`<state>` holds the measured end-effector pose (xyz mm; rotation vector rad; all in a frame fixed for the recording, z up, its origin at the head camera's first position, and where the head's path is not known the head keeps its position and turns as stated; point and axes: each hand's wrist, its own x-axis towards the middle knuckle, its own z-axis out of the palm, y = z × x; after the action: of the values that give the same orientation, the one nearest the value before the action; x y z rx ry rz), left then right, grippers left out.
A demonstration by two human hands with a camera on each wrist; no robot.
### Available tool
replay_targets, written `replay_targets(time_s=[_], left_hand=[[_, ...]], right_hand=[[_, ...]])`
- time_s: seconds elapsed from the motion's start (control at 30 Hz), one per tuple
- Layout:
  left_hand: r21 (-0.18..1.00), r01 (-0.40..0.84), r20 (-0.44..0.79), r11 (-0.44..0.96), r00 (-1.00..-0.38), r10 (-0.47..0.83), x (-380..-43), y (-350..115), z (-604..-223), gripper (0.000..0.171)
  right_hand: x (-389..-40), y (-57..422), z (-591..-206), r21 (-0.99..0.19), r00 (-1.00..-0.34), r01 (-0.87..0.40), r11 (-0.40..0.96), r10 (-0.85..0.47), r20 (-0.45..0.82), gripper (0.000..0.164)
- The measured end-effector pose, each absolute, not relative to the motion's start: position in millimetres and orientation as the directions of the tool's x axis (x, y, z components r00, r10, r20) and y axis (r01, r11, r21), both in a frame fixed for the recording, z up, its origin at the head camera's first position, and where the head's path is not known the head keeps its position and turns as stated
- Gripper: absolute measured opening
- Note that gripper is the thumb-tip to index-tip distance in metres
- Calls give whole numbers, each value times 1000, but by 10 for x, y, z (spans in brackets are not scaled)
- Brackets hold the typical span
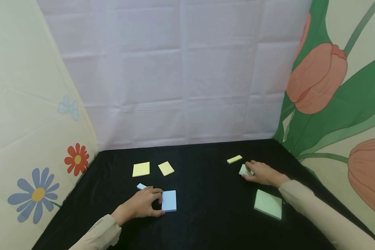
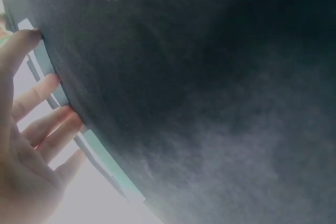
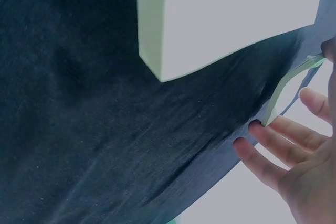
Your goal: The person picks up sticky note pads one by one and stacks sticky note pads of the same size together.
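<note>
My left hand (image 1: pixel 143 203) has its thumb at the near left corner of a blue sticky-note pad (image 1: pixel 169 200) and its curled fingers along the left edge, holding it at that side. Part of a narrow blue sticky-note pad (image 1: pixel 141 186) shows just past the left fingers. My right hand (image 1: pixel 262 172) grips a small green sticky-note pad (image 1: pixel 244 170) between thumb and fingers. In the right wrist view this green pad (image 3: pixel 277 95) looks bent. A larger green sticky-note pad (image 1: pixel 268 205) lies nearer me, below the right wrist.
A square yellow pad (image 1: pixel 141 169) and a smaller, turned yellow pad (image 1: pixel 166 168) lie at the back left. A narrow yellow pad (image 1: pixel 234 159) lies beyond the right hand. Black cloth (image 1: pixel 206 194) covers the table, with a white curtain (image 1: pixel 181 76) behind and flowered cloths on both sides.
</note>
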<state>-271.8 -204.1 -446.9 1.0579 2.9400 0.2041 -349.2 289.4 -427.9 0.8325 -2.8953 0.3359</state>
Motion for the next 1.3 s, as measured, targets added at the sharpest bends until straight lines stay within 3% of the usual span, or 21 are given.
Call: replay_targets(time_s=[0.33, 1.3], left_hand=[[130, 640, 41, 757, -766, 641, -2705, -2047, -4442, 30], [133, 646, 61, 752, -763, 644, -2727, -2066, -4496, 31]], right_hand=[[-3480, 2833, -4258, -174, -844, -536, 826, -517, 143, 31], [-3393, 2541, -4238, -94, -759, -650, 754, -638, 130, 32]])
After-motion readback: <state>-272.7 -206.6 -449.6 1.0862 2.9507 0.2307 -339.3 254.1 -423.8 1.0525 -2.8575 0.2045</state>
